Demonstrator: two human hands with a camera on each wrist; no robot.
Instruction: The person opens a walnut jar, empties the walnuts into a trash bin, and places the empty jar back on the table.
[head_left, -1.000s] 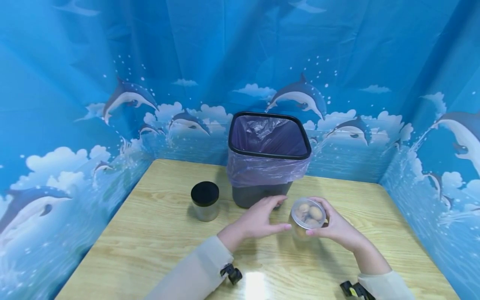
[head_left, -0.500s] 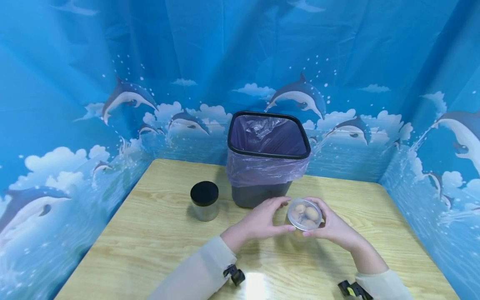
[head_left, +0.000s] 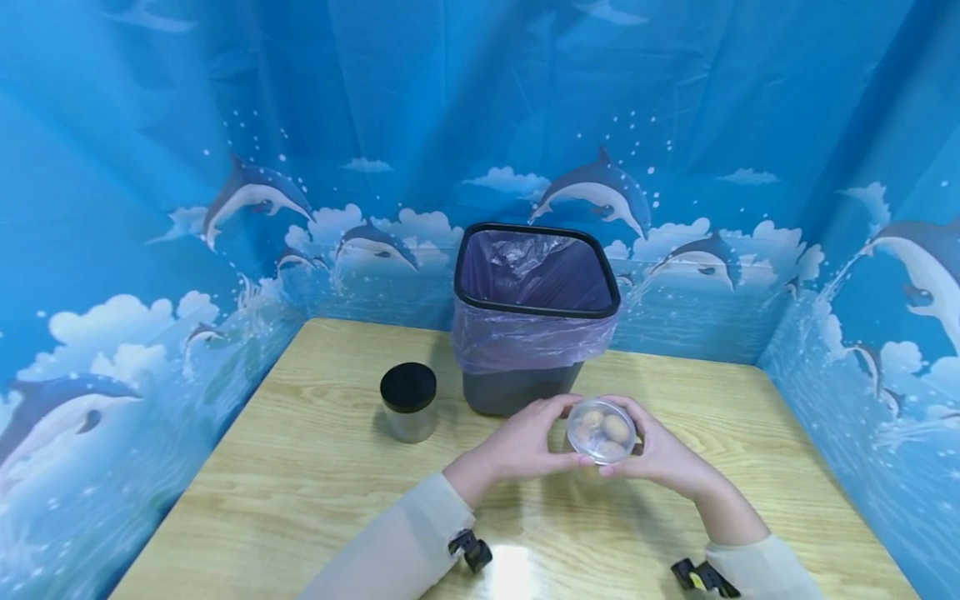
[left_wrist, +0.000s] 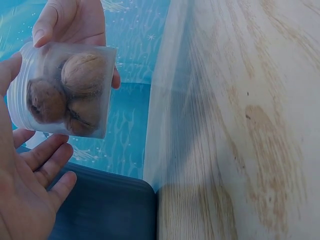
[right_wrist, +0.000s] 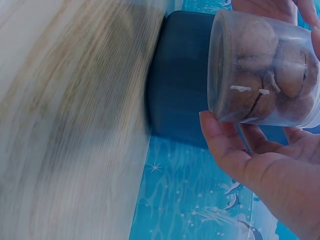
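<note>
A clear plastic jar (head_left: 600, 431) with several walnuts inside is held off the table in front of the bin. My right hand (head_left: 662, 446) grips it from the right side, its fingers curled round the wall in the right wrist view. At the ridged top end, my left hand (head_left: 527, 443) holds the jar between thumb and fingers, with the lower fingers spread away from it in the left wrist view. Walnuts (left_wrist: 84, 74) press against the wall. Whether a clear cover lies over the mouth, I cannot tell.
A dark bin (head_left: 519, 388) with a purple liner bag (head_left: 536, 337) and black rim stands behind the hands. Left of it is a second clear jar (head_left: 411, 423) with a black lid (head_left: 408, 387). A dolphin-print curtain (head_left: 390, 125) surrounds the wooden table (head_left: 285, 467).
My right hand has carried the walnut jar a little leftward. The left hand, apart from it a second ago, has met the jar's top end. Bin and lidded jar stay put.
</note>
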